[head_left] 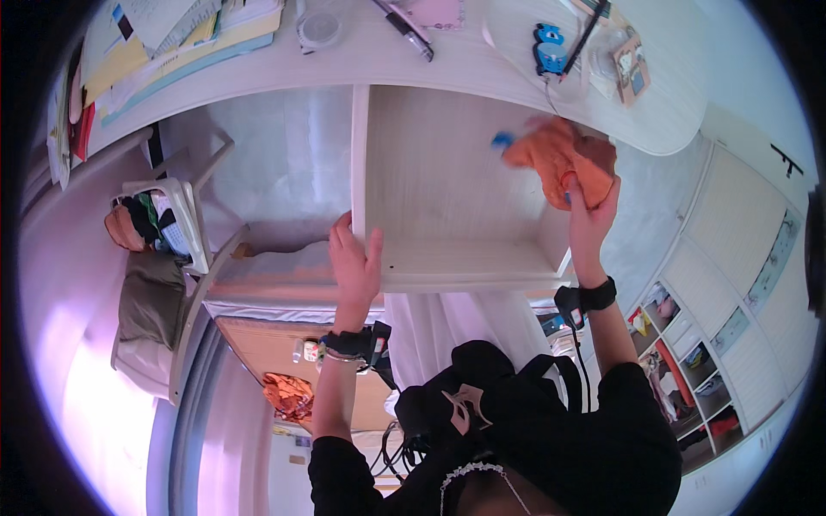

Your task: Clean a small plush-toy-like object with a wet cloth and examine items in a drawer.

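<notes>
An open, pale wood-look drawer (456, 172) is pulled out from under the desk top, and the part of its inside that I can see is bare. My left hand (351, 262) grips the drawer's left side near the front corner, fingers on one side and thumb on the other. Over the drawer's right side, my right hand (595, 211) is closed on a crumpled orange cloth (564, 159). A small blue piece (503, 139) shows at the cloth's left end; it is blurred, and I cannot tell whether it belongs to the cloth.
On the white desk top (344, 73) lie papers and folders (181, 52), a pen (403, 33), a round clear item (320, 30) and a blue figure-shaped item (549, 50). A chair (185, 215) stands at left. Open shelves (693, 378) are at right.
</notes>
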Tool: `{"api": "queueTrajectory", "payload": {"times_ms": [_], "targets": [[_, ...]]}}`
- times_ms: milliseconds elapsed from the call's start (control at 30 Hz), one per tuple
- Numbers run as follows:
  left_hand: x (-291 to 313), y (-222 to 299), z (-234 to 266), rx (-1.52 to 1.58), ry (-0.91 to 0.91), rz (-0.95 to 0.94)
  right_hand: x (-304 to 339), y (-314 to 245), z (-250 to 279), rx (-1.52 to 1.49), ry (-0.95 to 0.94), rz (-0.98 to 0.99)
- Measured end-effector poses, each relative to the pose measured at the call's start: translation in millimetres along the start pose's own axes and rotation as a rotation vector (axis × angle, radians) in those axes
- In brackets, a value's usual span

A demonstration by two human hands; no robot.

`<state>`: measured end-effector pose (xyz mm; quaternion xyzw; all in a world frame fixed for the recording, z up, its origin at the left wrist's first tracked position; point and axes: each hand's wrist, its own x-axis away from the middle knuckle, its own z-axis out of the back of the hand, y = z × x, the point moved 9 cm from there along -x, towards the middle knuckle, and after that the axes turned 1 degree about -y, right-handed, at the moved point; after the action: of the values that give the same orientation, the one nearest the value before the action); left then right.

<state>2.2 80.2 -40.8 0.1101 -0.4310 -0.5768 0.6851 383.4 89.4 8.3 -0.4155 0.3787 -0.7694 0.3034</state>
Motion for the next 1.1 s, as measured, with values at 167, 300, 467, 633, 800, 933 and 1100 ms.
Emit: {"api": "queueTrajectory", "payload": {"times_ms": [167,300,467,633,800,933,1100], "targets": [[-1,-5,6,-0.012,0.097,-0.021,0,-27,-96,0.62,-0.254,0.443],[0,-9,11,-0.026,0.044,0.028,-12,-6,-145,0.777,-0.373,0.478],[15,-9,16,-0.189,0.073,-0.054,-22,21,-160,0.858,-0.309,0.578],[11,-15,17,-0.112,0.121,-0.037,24,44,-201,0.973,-0.513,0.69],[13,-18,20,-0.094,0.161,-0.037,85,41,-251,0.937,-0.867,0.745],[7,-17,19,-0.068,0.155,-0.027,72,34,-256,0.975,-0.878,0.842],[2,-5,24,-0.12,0.225,-0.055,30,15,-260,1.08,-0.924,0.865]]}}
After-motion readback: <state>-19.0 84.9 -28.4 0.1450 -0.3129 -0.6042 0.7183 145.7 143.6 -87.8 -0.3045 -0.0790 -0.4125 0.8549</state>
